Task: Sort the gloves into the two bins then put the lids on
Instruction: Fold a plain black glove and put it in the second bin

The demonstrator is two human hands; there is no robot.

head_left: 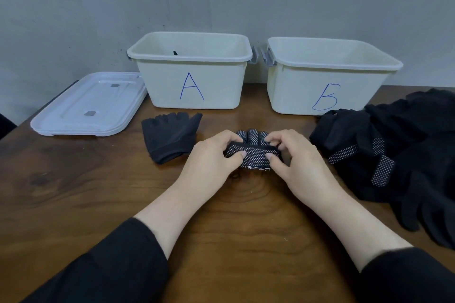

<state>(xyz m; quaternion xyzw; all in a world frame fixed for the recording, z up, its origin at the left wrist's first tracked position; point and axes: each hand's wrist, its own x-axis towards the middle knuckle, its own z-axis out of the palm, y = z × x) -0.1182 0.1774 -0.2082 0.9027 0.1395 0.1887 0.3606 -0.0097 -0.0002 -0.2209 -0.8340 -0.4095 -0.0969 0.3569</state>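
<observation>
Two cream plastic bins stand side by side in the upper middle of the frame. The left bin carries a large handwritten capital "A" in blue marker on its front wall. The right bin carries a handwritten capital "B" in the same blue marker. A dotted black glove at centre shows small white printing along its cuff, too small to read.

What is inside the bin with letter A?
Inside bin A only a small black tip shows above the near rim. The front wall hides the bottom.
</observation>
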